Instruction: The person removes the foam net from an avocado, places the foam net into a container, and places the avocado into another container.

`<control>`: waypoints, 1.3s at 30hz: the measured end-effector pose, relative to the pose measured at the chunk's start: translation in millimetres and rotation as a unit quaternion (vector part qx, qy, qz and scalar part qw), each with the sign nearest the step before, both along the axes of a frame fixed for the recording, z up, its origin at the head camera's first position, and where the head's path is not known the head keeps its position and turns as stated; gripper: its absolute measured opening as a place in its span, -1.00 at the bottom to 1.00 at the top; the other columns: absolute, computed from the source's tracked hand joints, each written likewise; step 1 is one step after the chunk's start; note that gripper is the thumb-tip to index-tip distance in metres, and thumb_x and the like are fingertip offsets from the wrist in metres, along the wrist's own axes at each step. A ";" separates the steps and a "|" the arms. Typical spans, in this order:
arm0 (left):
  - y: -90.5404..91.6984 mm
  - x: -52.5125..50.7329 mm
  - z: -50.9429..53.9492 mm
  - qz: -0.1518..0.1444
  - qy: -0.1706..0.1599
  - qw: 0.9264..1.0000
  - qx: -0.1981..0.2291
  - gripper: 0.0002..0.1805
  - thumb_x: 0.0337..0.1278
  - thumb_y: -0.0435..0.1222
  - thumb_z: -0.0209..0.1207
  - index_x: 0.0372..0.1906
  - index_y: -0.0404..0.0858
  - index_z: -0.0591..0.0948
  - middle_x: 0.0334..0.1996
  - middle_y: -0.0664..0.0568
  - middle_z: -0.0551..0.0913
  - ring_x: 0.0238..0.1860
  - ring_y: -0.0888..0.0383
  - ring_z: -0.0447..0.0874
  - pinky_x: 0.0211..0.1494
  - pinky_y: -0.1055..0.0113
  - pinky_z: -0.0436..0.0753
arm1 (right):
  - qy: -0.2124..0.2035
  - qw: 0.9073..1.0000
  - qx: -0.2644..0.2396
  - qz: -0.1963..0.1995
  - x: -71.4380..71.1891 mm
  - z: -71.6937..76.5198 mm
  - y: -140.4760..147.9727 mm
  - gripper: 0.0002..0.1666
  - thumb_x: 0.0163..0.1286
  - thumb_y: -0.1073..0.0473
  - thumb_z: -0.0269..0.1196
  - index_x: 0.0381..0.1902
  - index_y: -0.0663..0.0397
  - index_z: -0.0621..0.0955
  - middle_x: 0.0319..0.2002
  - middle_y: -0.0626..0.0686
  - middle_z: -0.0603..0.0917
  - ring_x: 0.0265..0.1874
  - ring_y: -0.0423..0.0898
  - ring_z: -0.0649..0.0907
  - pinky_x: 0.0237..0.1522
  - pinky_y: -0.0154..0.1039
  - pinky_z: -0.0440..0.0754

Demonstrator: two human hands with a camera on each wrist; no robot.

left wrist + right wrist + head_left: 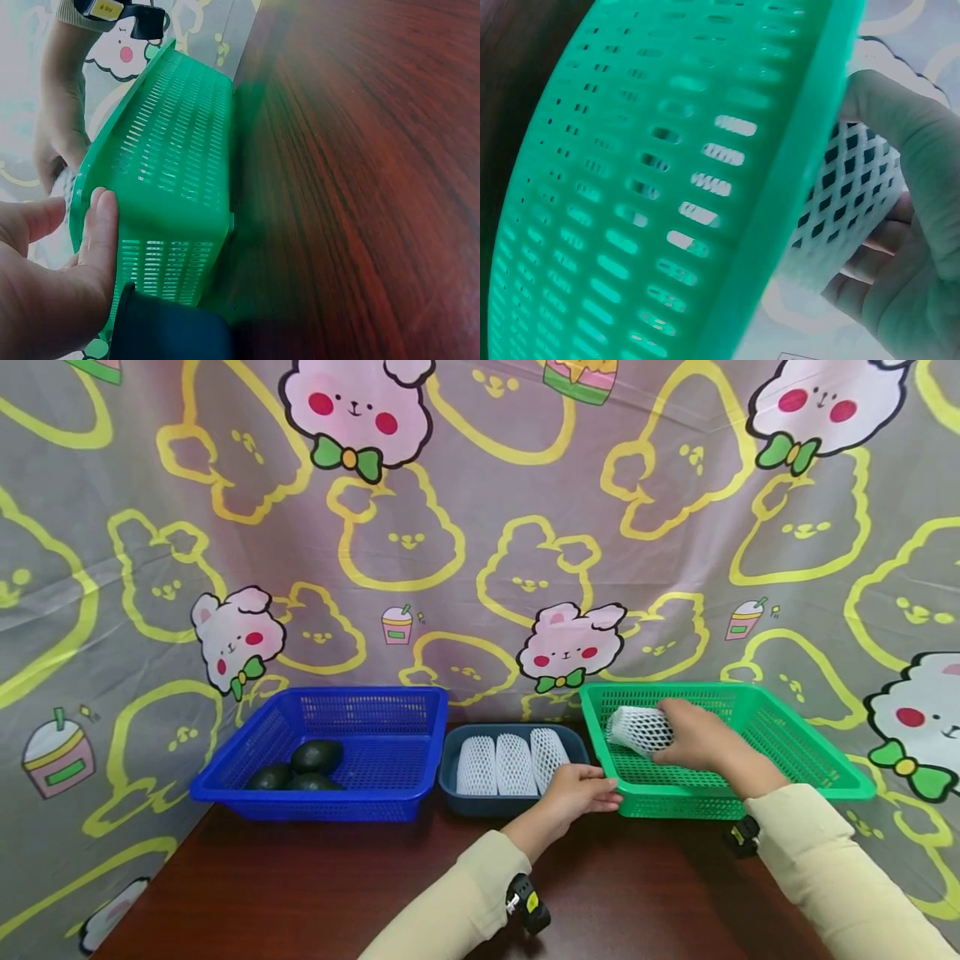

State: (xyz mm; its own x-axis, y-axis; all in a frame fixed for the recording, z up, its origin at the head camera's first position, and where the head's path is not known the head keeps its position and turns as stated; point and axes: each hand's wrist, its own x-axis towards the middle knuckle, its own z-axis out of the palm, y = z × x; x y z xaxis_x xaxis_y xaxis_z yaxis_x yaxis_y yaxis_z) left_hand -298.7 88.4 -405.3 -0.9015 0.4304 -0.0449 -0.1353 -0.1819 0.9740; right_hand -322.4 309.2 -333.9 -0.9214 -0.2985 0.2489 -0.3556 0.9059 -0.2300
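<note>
My right hand grips an avocado in a white foam net inside the left part of the green basket. In the right wrist view, dark skin shows through the diamond holes of the netted avocado, with thumb and fingers on either side of it. My left hand is at the basket's near left corner. Its straight fingers touch the outside of the green basket just below the rim, as the left wrist view shows, and the thumb stands apart.
Between the baskets, a dark blue-grey tray holds three white foam nets. On the left stands a blue basket with three bare avocados. The brown table ends at a patterned cloth behind.
</note>
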 end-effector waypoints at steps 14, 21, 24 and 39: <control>-35.9 8.7 3.6 -0.046 0.054 0.997 -0.033 -0.71 0.27 -0.44 0.17 0.01 -0.57 0.55 -0.24 -0.30 0.70 -0.26 -0.09 0.74 -0.15 0.13 0.68 | 0.059 0.997 -0.039 0.014 29.2 17.9 -16.4 -0.13 -0.02 0.08 0.51 0.14 0.41 0.38 -0.04 0.29 0.52 -0.18 0.16 0.56 -0.20 0.12 0.59; -66.7 14.0 15.3 -0.057 0.100 0.991 -0.062 -0.63 0.29 -0.41 0.17 0.09 -0.59 0.52 -0.23 -0.29 0.70 -0.16 -0.21 0.71 -0.10 0.11 0.66 | 0.085 0.995 -0.043 0.034 42.4 22.3 -30.3 -0.11 -0.05 0.10 0.53 0.16 0.38 0.38 -0.04 0.26 0.52 -0.17 0.14 0.55 -0.20 0.11 0.61; -80.8 14.3 20.9 -0.056 0.132 0.986 -0.088 -0.62 0.29 -0.38 0.18 0.08 -0.58 0.53 -0.18 -0.32 0.68 -0.15 -0.17 0.71 -0.09 0.15 0.66 | 0.095 0.993 -0.044 0.048 46.7 22.0 -37.7 -0.12 -0.07 0.11 0.54 0.14 0.36 0.39 -0.05 0.24 0.53 -0.17 0.12 0.55 -0.20 0.09 0.62; -139.6 16.2 20.7 0.010 0.295 0.928 -0.228 -0.68 0.24 -0.23 0.26 0.00 -0.34 0.65 -0.17 -0.04 0.71 -0.14 0.04 0.69 -0.08 0.29 0.64 | 0.124 0.984 -0.045 0.116 60.5 5.7 -75.7 -0.11 -0.15 0.02 0.58 0.10 0.25 0.44 -0.08 0.11 0.56 -0.16 0.01 0.55 -0.19 -0.05 0.64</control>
